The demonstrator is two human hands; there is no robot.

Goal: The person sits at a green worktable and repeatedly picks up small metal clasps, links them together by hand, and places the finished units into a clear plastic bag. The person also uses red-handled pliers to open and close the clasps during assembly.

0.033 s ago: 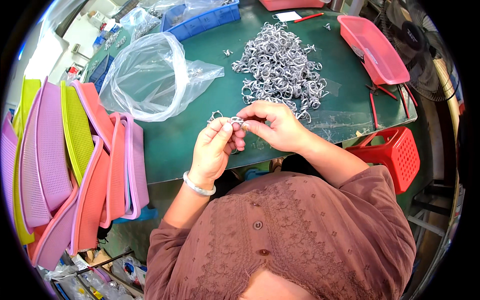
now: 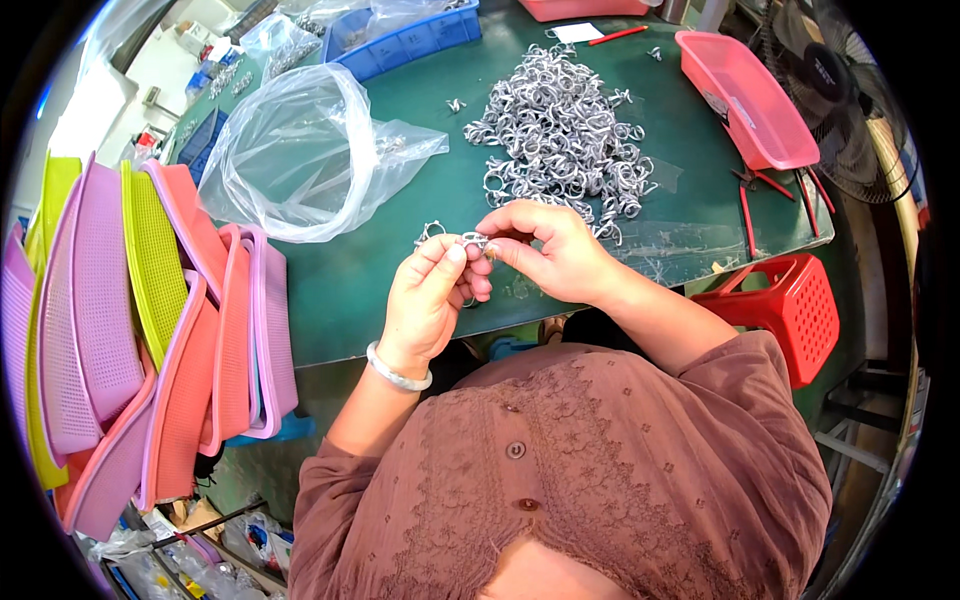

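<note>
At the grip: a small silver ring [image 2: 473, 240], pinched between both hands over the near side of the green table [image 2: 350, 310].
Left hand [image 2: 418, 290]: thumb and forefinger closed on the ring; the other fingers curl beneath it.
Right hand [image 2: 560, 255]: thumb and forefinger drawn narrow on the ring's right side; how firmly they press cannot be told.
Just left of the grip: another ring [image 2: 430, 231], close by the left fingers; whether it lies on the table is unclear.
Beyond the grip: a heap of rings [image 2: 560, 135].
Step in hand: seemingly finger work on one ring.
Next move: probably calls for a steady left pinch while the right adjusts.
</note>
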